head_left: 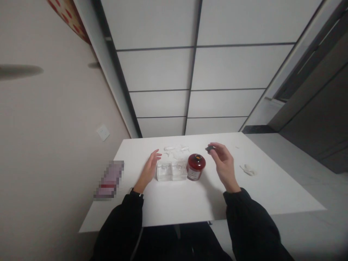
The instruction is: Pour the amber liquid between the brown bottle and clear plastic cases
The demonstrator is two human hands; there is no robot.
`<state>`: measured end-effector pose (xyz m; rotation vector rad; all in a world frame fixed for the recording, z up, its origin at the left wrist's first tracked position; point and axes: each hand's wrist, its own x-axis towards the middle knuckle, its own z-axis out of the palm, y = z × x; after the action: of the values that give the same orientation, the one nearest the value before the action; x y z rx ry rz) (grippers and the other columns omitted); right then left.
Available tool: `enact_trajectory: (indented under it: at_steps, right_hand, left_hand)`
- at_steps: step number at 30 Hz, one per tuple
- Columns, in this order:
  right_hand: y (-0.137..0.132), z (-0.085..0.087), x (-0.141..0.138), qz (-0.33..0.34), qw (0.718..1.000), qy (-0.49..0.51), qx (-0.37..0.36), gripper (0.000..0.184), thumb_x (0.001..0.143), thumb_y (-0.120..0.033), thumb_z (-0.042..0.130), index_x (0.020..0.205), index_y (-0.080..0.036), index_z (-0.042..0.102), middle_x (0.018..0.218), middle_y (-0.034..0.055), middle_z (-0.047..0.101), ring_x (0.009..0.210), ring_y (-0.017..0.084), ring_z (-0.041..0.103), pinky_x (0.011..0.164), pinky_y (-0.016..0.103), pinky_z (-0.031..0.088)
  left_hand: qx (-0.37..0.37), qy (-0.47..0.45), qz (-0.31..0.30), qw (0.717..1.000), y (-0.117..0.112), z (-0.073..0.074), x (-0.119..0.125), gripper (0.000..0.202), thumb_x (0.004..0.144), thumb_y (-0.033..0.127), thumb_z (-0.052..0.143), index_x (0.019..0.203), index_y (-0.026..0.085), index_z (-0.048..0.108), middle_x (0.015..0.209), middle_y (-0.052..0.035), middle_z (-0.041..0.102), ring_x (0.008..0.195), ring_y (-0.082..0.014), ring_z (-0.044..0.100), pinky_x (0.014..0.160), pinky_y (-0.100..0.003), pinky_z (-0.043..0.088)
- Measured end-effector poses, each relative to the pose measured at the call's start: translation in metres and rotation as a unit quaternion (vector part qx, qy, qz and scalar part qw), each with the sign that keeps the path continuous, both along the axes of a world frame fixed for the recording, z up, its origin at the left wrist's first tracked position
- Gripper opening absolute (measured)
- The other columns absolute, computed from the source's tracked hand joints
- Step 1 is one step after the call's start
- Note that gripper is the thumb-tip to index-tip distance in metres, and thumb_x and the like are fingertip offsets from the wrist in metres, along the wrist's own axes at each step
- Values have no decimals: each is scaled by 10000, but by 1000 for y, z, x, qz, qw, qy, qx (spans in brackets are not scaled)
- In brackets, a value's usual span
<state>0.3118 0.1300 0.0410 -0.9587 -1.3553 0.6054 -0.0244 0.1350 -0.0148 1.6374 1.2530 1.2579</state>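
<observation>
My right hand (225, 166) is raised to the right of a dark red, round-shouldered bottle (199, 170), pinching a small black cap (209, 148) between thumb and fingers. The bottle stands upright with a pale label on its front, and its mouth shows an orange-brown middle. Just left of it are two clear, square-sided containers (164, 175) side by side. My left hand (150, 167) is beside their left end, fingers apart and holding nothing; whether it touches them I cannot tell. Behind the containers lie several clear small pieces (174, 149), too faint to name.
All of this rests on a white table (174, 203). A crumpled whitish item (248, 170) lies toward its right side, and a blurred-out purple item (111, 180) is at the left edge. White panelled doors (160, 69) rise behind, with a wall at left.
</observation>
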Motion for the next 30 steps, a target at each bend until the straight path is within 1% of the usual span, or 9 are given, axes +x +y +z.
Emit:
enact_trajectory:
  at_steps: [2, 3, 5, 7, 10, 15, 20, 24, 30]
  right_hand:
    - [-7, 13, -18, 55, 997, 34, 41, 203, 972, -408, 724, 1128, -278, 722, 1162, 74, 709, 1065, 237, 732, 950, 427, 610]
    - [-10, 15, -26, 73, 995, 36, 51, 167, 960, -388, 744, 1081, -274, 731, 1135, 71, 711, 1071, 240, 730, 947, 424, 610]
    - [-13, 12, -38, 82, 994, 43, 55, 128, 947, -360, 761, 1029, -266, 727, 1108, 66, 718, 1048, 234, 739, 932, 418, 614]
    - [-15, 3, -44, 71, 995, 47, 58, 114, 941, -333, 768, 1004, -259, 709, 1101, 68, 733, 1049, 234, 743, 942, 426, 609]
    - [-15, -7, -44, 46, 996, 34, 71, 102, 938, -308, 768, 987, -256, 695, 1100, 79, 748, 1081, 249, 730, 954, 450, 600]
    - [-11, -9, -38, 12, 996, -40, 84, 96, 955, -330, 733, 1034, -276, 748, 1055, 82, 776, 1053, 273, 719, 970, 505, 587]
    - [-9, -15, -37, 48, 995, -41, 82, 127, 984, -326, 691, 1092, -278, 736, 1097, 76, 787, 1081, 261, 732, 982, 480, 594]
    - [-11, -21, -39, 95, 994, -15, 56, 216, 963, -331, 725, 1167, -275, 682, 1185, 84, 771, 1161, 259, 718, 1027, 467, 579]
    - [-10, -26, -43, 87, 995, 35, 38, 271, 911, -376, 786, 1097, -277, 616, 1090, 71, 737, 1136, 263, 707, 1039, 487, 559]
  left_hand:
    - [-3, 7, -4, 1000, 1, 1, -1, 786, 1006, 801, 333, 1510, 214, 472, 1336, -146, 657, 1184, -283, 659, 1132, -491, 451]
    - [-5, 10, -5, 1000, 1, 1, -2, 785, 1005, 804, 331, 1509, 217, 470, 1333, -146, 657, 1180, -283, 660, 1128, -492, 453]
    - [-8, 16, -7, 1000, 0, 1, -2, 783, 1005, 805, 329, 1508, 221, 467, 1324, -143, 659, 1169, -280, 661, 1118, -486, 461]
    - [-9, 23, -8, 1000, 0, 1, -2, 775, 1009, 796, 333, 1511, 221, 463, 1318, -138, 663, 1163, -274, 663, 1111, -473, 468]
    - [-13, 33, -8, 999, -1, 1, 0, 742, 1023, 768, 347, 1520, 227, 453, 1315, -130, 666, 1160, -270, 666, 1103, -459, 475]
    - [-16, 43, -18, 999, 0, 0, 0, 769, 1013, 786, 338, 1520, 219, 448, 1293, -134, 672, 1138, -271, 669, 1091, -458, 485]
    - [-18, 46, -19, 999, 0, -3, 0, 753, 1019, 773, 342, 1519, 220, 453, 1301, -133, 672, 1145, -272, 665, 1085, -455, 488]
    - [-25, 46, -12, 999, -1, -3, 1, 746, 1021, 764, 354, 1511, 212, 458, 1294, -137, 672, 1150, -279, 662, 1102, -467, 466]
    - [-34, 45, -18, 998, -2, 1, 2, 757, 1017, 762, 372, 1512, 195, 453, 1302, -150, 666, 1146, -284, 671, 1066, -459, 491]
